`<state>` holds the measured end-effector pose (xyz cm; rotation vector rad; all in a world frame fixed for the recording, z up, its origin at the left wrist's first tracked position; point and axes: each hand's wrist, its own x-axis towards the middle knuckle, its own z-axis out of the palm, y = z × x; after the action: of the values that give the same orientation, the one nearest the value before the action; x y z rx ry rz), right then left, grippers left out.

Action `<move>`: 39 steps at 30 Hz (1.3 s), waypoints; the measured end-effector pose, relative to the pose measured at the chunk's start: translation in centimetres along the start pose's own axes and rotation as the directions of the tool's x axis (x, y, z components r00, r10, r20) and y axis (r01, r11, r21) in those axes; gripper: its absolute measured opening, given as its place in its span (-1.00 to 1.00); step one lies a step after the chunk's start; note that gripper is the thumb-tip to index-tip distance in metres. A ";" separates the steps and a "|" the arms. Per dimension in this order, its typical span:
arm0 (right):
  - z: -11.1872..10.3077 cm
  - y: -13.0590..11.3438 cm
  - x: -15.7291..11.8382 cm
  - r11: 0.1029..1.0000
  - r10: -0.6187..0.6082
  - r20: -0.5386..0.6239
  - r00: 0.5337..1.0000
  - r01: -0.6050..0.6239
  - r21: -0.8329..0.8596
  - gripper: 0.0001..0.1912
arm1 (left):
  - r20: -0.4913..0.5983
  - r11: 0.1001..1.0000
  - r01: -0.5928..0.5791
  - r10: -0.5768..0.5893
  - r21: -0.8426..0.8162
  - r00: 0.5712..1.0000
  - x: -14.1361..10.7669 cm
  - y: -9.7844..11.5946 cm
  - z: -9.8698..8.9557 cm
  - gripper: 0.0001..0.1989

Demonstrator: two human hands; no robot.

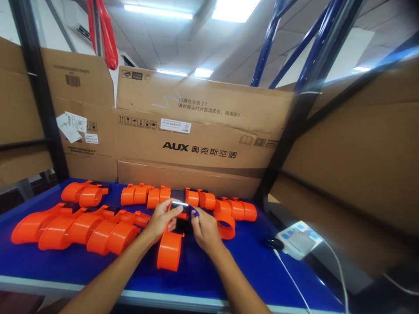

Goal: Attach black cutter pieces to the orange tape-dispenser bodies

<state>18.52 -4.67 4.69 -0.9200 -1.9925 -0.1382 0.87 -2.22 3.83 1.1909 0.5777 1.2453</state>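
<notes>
Held out over the middle of the blue tabletop [248, 270]: in the left hand [163, 218], a dark-faced orange part [184, 209], gripped by curled fingers, with the thumb laid on its shiny dark top. In the right hand [207, 229], a small blue piece [194, 213], pinched narrowly between thumb and fingers at the right end of that part; too small to tell what kind of piece, or whether joined to it. Just below the left hand, a short orange tube [169, 252]; impossible to tell whether attached to the held part or separate. To the left, a front row of orange pieces [87, 231], side by side and close together, and behind that, a pair of orange pieces [83, 194]. Beyond the hands, a back row of orange pieces [145, 196], with a dark square piece [177, 195] in among them. Just beside the right hand, a tilted orange ring [225, 226], near a right-hand group of orange pieces [242, 210]. Farther right, a white box [301, 239] with light-blue markings, next to a black object [271, 243] and a white cable [291, 277]. Along the back, a cardboard panel [196, 135] printed "AUX".
</notes>
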 end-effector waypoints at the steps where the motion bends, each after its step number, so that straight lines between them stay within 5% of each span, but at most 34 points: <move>1: 0.0 0.0 0.0 1.000 0.000 -0.012 1.000 0.000 0.009 -0.71 | 0.003 1.000 -0.004 0.004 -0.008 1.000 0.0 0.1 0.0 -0.63; 8: 0.2 -0.2 0.1 0.981 0.158 -0.095 0.983 -0.144 0.131 -0.67 | -0.064 0.999 -0.032 0.029 -0.045 0.998 -0.3 0.2 0.4 -0.62; 17: 0.2 0.9 0.6 0.883 0.428 -0.121 0.896 -0.386 0.266 -0.71 | -0.198 0.997 -0.057 0.044 -0.060 0.979 -0.1 0.5 0.2 -0.60; 29: 1.5 1.5 -0.2 0.904 0.415 0.019 0.910 -0.414 0.102 -0.82 | -0.187 0.997 -0.055 0.045 -0.048 0.981 -0.2 0.6 0.5 -0.59; 39: 1.7 1.8 -0.3 0.951 0.309 0.023 0.951 -0.310 0.021 -0.89 | -0.185 0.998 -0.049 0.042 -0.031 0.982 -0.1 0.4 0.4 -0.59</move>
<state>18.57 -2.82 3.07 -1.2088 -1.8362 0.0720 1.05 -2.50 4.28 1.0714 0.6648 1.4088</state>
